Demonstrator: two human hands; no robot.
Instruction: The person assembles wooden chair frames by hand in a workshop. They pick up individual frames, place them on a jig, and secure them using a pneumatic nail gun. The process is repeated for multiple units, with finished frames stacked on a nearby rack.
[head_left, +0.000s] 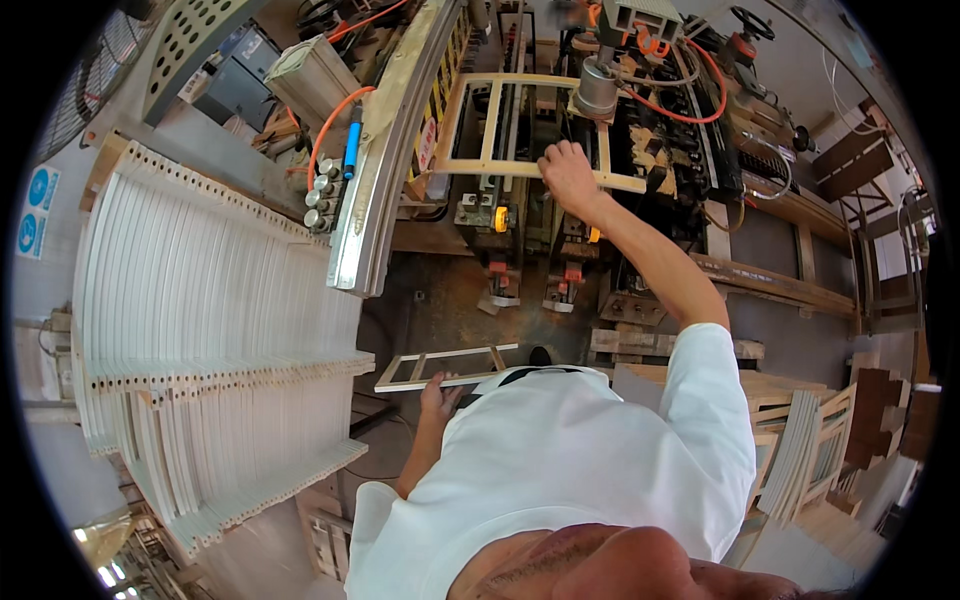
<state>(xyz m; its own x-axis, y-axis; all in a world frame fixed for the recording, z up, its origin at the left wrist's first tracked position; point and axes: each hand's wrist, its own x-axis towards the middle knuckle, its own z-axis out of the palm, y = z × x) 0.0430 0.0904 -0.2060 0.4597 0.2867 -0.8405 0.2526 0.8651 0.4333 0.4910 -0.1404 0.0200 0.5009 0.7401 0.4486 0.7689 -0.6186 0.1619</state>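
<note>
Woodshop, machine bed [520,215]; right hand [566,168] grips wooden frame [480,165], left hand [438,398] clasps smaller frame [445,368].

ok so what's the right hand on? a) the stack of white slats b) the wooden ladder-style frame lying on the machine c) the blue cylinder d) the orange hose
b: the right hand rests on the near rail of the wooden frame on the machine, while the left hand holds a second, smaller frame down low.
</note>
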